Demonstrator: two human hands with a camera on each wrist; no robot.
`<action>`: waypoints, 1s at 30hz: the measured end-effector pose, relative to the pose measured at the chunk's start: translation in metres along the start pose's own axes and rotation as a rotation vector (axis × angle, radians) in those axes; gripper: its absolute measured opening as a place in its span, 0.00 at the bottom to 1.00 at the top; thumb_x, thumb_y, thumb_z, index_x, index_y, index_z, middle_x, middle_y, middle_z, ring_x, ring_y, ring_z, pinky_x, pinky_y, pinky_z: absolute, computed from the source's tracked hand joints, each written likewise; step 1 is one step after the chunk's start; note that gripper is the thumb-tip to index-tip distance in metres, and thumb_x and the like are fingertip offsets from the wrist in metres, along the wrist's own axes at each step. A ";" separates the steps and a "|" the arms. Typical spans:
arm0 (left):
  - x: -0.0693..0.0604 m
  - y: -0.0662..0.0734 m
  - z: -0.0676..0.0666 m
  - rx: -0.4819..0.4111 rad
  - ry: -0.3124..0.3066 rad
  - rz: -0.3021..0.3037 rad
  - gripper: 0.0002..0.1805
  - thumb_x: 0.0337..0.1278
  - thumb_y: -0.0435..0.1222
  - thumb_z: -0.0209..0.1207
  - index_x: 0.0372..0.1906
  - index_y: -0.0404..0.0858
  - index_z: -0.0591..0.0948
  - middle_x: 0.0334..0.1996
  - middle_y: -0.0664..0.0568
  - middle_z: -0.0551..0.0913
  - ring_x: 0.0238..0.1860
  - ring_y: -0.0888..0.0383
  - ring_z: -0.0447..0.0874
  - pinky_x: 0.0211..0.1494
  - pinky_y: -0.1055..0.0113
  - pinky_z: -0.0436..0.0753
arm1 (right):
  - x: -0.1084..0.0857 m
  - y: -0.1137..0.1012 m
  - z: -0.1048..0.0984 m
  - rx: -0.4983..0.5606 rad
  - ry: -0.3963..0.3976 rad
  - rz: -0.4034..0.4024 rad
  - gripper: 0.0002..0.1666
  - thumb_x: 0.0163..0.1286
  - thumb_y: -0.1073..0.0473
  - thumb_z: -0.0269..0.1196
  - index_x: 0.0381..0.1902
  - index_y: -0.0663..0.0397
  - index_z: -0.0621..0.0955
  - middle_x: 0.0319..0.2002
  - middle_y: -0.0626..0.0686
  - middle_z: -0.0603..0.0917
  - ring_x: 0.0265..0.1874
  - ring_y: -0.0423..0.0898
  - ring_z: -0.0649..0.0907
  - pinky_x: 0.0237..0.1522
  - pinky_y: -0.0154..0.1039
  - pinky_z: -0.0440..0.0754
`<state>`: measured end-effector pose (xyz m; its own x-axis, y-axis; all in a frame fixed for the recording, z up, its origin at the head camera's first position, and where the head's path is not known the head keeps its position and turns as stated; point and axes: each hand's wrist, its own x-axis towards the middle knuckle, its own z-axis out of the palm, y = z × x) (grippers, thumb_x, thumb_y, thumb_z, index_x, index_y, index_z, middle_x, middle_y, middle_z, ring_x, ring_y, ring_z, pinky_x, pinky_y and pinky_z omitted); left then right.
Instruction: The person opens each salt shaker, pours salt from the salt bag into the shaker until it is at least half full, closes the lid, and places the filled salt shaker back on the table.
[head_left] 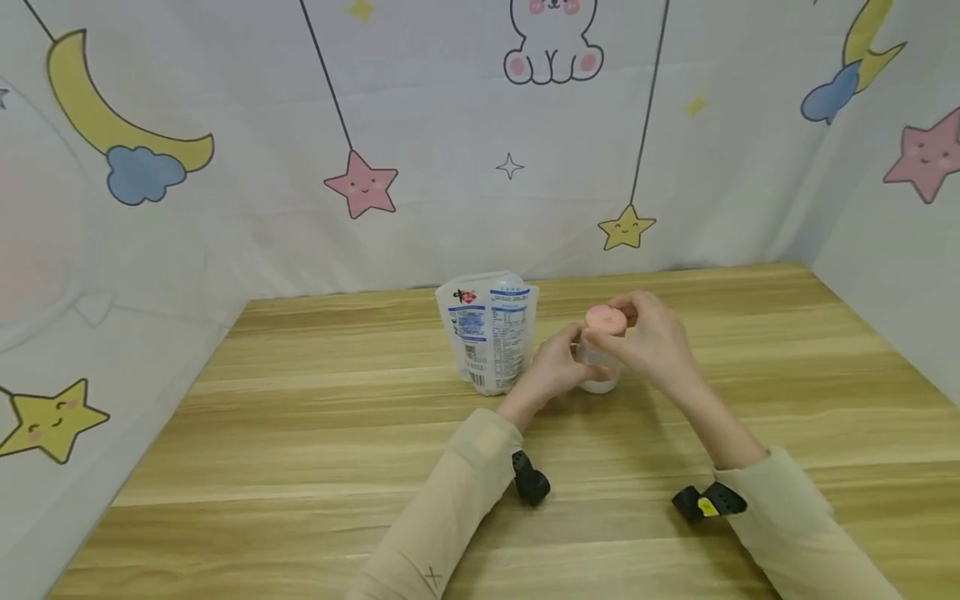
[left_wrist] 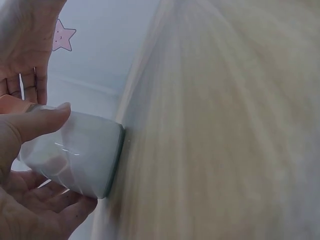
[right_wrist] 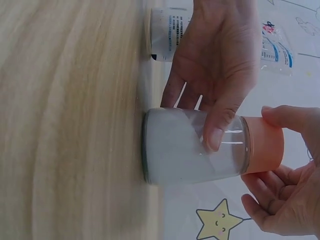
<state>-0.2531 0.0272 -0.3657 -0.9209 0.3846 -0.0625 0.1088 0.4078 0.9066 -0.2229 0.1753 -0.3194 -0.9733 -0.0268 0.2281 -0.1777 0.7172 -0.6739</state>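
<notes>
A clear glass jar with white contents and an orange-pink lid stands upright on the wooden table. My left hand grips the jar's body, its thumb on one side and fingers round the other. The right hand pinches the lid between thumb and fingers; the lid sits on the jar's top. In the left wrist view the glass jar shows its base against the table. Left of the jar in the head view stands a white printed bag with blue text, close to the left hand.
The wooden table reaches back to a white curtain with cartoon stars and moons. More of the cloth hangs along the left and right sides. Black straps with cameras sit on both wrists.
</notes>
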 end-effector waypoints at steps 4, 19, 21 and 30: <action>-0.001 0.001 0.000 0.003 -0.005 -0.024 0.38 0.47 0.41 0.71 0.66 0.48 0.69 0.66 0.51 0.73 0.66 0.49 0.70 0.65 0.53 0.74 | -0.001 0.001 0.002 0.000 -0.006 -0.004 0.35 0.60 0.45 0.68 0.56 0.62 0.74 0.50 0.60 0.77 0.48 0.55 0.76 0.45 0.45 0.73; -0.002 -0.002 -0.005 0.056 0.058 0.082 0.51 0.43 0.34 0.72 0.74 0.46 0.57 0.72 0.49 0.63 0.70 0.49 0.64 0.70 0.48 0.67 | 0.002 -0.001 0.011 -0.050 -0.019 -0.100 0.35 0.61 0.52 0.69 0.61 0.64 0.71 0.53 0.62 0.79 0.49 0.57 0.78 0.46 0.51 0.78; -0.004 0.000 -0.004 0.089 0.076 0.114 0.52 0.43 0.34 0.71 0.74 0.46 0.56 0.72 0.49 0.63 0.71 0.50 0.64 0.70 0.49 0.67 | 0.001 0.000 0.012 -0.054 -0.012 -0.118 0.36 0.60 0.54 0.69 0.61 0.66 0.71 0.53 0.64 0.79 0.49 0.58 0.78 0.46 0.52 0.78; -0.028 0.016 -0.006 0.372 0.118 0.210 0.52 0.51 0.39 0.67 0.76 0.39 0.49 0.71 0.45 0.62 0.71 0.52 0.65 0.71 0.57 0.68 | -0.009 -0.005 0.009 -0.095 0.034 -0.210 0.38 0.61 0.55 0.69 0.63 0.67 0.68 0.57 0.66 0.75 0.58 0.62 0.74 0.59 0.60 0.71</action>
<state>-0.2282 0.0181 -0.3473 -0.8986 0.4027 0.1741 0.4053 0.6099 0.6810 -0.2147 0.1655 -0.3243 -0.9107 -0.1603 0.3807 -0.3598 0.7607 -0.5404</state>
